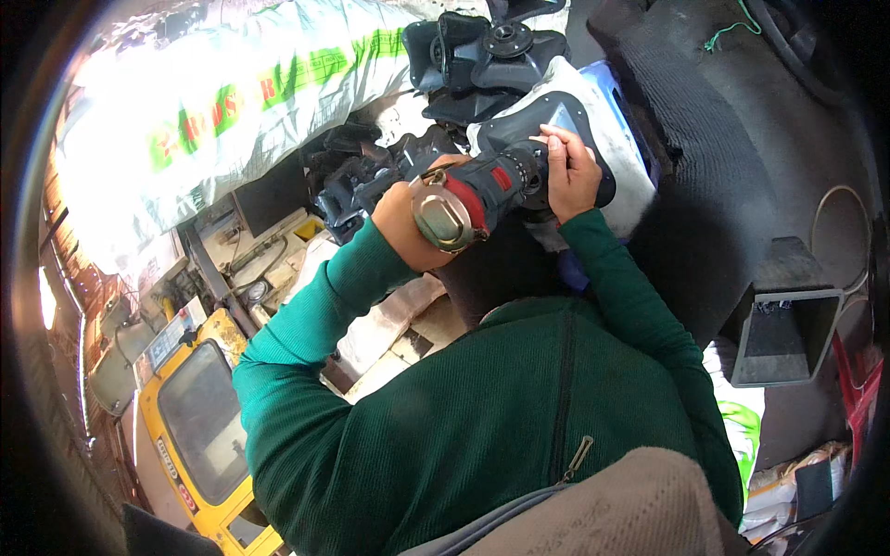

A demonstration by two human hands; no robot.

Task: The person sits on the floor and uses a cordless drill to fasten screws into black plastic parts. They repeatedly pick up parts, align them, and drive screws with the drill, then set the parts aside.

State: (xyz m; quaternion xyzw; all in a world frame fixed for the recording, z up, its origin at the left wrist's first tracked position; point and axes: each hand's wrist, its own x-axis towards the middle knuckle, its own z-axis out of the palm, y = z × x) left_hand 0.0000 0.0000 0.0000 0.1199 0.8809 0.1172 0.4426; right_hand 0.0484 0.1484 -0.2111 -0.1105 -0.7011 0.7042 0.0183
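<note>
My left hand point(408, 215) is wrapped around a power drill point(482, 183), grey and red with a metal-coloured round rear end. The drill's chuck points right, toward a black moulded piece point(561, 109) with a broad flange and small holes along its edge. This piece rests on a white covering point(629, 153) in front of me. My right hand point(573, 176) is closed beside the chuck, thumb and fingers pinched together over the black piece. What they pinch is too small to make out. The drill's tip is hidden.
More black moulded pieces point(454, 60) are heaped beyond and left of the drill. A large white sack point(269, 102) lies at the upper left. A yellow-framed machine panel point(199, 417) stands at lower left. On the right are a black rectangular box point(786, 338) and dark sheeting point(732, 139).
</note>
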